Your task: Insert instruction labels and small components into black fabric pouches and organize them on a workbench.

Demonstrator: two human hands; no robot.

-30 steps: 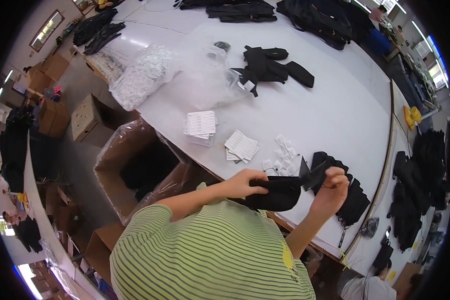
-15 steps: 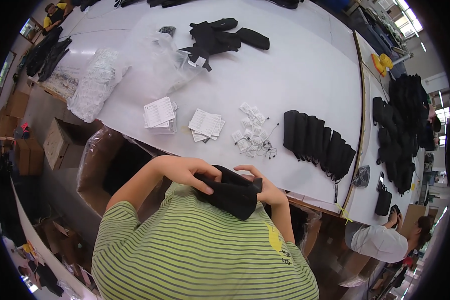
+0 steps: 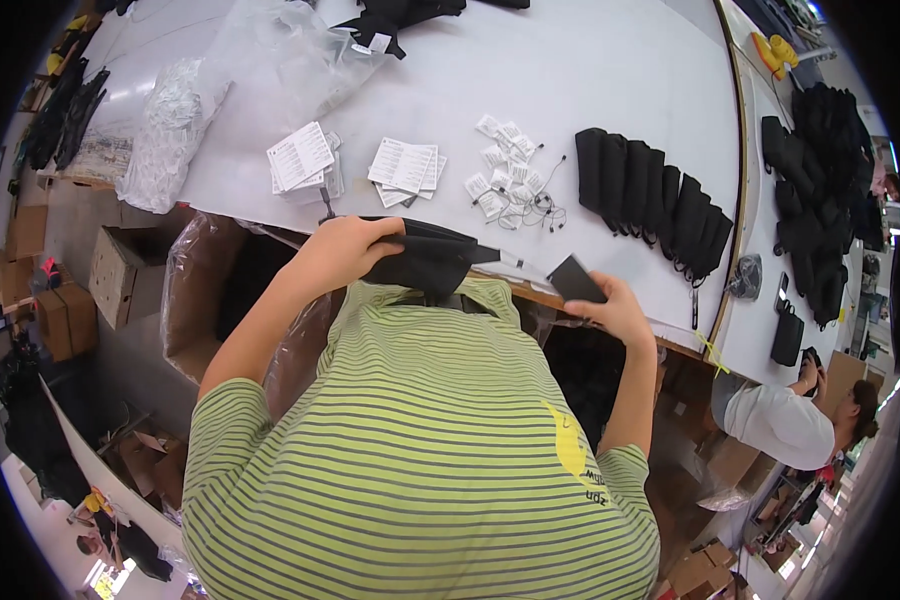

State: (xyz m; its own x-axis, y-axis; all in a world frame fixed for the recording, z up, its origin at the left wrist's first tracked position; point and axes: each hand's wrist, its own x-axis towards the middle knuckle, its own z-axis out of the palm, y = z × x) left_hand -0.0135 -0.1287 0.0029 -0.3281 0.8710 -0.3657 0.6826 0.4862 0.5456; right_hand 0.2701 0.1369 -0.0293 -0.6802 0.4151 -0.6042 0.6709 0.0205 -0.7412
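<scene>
My left hand (image 3: pixel 345 250) is closed on one end of a black fabric pouch (image 3: pixel 425 262), which hangs sideways at the table's front edge in front of my chest. Off to the right, my right hand (image 3: pixel 618 312) pinches a flat black rectangular piece (image 3: pixel 576 280) between thumb and fingers. A thin pale strip, partly blurred, shows between the pouch and that piece. Beyond the hands lie white tags with thin black cords (image 3: pixel 515 172) and a stack of white printed cards (image 3: pixel 402 166). Another card stack (image 3: pixel 300 157) sits beyond my left hand.
Several black pouches (image 3: pixel 642 185) stand in a row at the right of the white table. Clear plastic bags (image 3: pixel 305 60) and black fabric pieces (image 3: pixel 400 15) lie farther back. A lined carton (image 3: pixel 195 290) is below the edge at left. A co-worker (image 3: pixel 780 425) sits at far right.
My hands have moved apart; the right one has left the pouch and gone right, now showing the flat black piece. The view has shifted, so the table items appear higher.
</scene>
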